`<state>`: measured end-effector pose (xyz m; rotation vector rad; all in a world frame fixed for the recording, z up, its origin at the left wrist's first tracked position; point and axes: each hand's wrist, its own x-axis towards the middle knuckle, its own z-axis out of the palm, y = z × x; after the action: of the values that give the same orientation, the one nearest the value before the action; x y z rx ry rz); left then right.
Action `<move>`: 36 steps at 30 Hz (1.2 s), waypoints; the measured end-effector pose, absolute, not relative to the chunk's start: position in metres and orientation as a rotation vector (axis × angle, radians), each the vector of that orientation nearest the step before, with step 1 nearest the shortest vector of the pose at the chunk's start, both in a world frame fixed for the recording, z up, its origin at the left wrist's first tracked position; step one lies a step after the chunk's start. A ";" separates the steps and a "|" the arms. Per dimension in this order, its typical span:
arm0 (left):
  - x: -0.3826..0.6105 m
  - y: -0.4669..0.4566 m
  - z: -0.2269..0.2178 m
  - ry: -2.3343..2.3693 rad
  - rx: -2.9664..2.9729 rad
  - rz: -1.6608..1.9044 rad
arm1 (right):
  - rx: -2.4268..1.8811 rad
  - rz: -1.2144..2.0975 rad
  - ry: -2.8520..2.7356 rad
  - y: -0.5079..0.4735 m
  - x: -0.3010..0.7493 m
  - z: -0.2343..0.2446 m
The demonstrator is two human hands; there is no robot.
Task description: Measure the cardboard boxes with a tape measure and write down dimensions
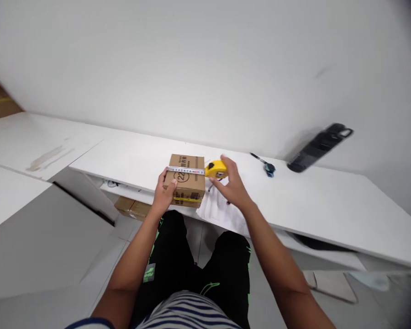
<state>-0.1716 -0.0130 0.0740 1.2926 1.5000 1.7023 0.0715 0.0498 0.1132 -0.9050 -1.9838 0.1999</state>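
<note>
A small brown cardboard box (188, 183) with dark print sits at the front of the white desk. My left hand (163, 194) is closed around its left end, thumb on the top and fingers by the tape's end. A yellow tape measure (217, 169) is in my right hand (233, 183), held just off the box's right side. Its pulled-out blade (185, 171) lies across the top of the box from left to right. White paper sheets (219, 208) lie beside the box, under my right hand, partly hidden by it.
A black bottle (318, 148) stands toward the back right by the wall. Left of it lies a small dark object with a strap (269, 168). Another cardboard box (132, 206) is below the desk at left. The desk's front edge runs close to my knees.
</note>
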 end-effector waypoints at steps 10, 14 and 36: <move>-0.147 -0.057 0.123 1.742 1.789 1.866 | -0.710 0.358 -2.009 0.045 0.029 0.156; -0.099 -0.098 0.113 1.308 1.592 1.967 | -0.825 0.540 -1.779 -0.023 0.035 0.122; 0.004 0.081 0.115 1.185 1.747 0.906 | -1.639 -0.036 -2.069 0.156 0.215 0.045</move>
<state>0.0038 0.0812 0.1151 1.7473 1.1849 0.9064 0.2148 0.1560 0.0450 -1.6391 -2.0687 -0.0363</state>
